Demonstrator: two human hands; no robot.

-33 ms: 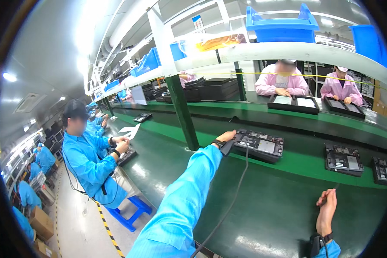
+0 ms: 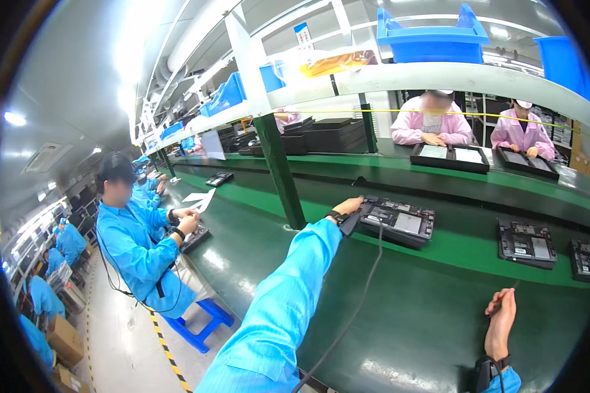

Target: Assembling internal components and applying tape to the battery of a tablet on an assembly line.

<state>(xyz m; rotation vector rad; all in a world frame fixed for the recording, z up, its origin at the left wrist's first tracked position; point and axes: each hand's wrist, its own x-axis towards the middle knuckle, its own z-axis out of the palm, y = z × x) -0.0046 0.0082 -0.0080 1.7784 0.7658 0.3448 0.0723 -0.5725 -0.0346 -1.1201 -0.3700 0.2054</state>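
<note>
My left hand [image 2: 350,206] is stretched far forward, its fingers closed at the left corner of a thick black laptop base [image 2: 394,219]. The base lies with its insides exposed, showing circuit boards and a grey battery. A strap and dark device sit on my left wrist, and a dark cable [image 2: 360,298] runs from there toward me. Above the near right part of the bench, my right hand [image 2: 501,314] is closed, thumb and fingers together. A thin dark tip [image 2: 516,285] sticks out past its fingers; what it belongs to is too small to tell.
Two more opened laptop bases [image 2: 528,243] [image 2: 585,259] lie to the right on the green bench [image 2: 347,314]. A green post [image 2: 278,170] rises left of my reach, under a shelf with blue bins [image 2: 432,42]. A co-worker in blue [image 2: 131,242] sits at left; people in pink work opposite.
</note>
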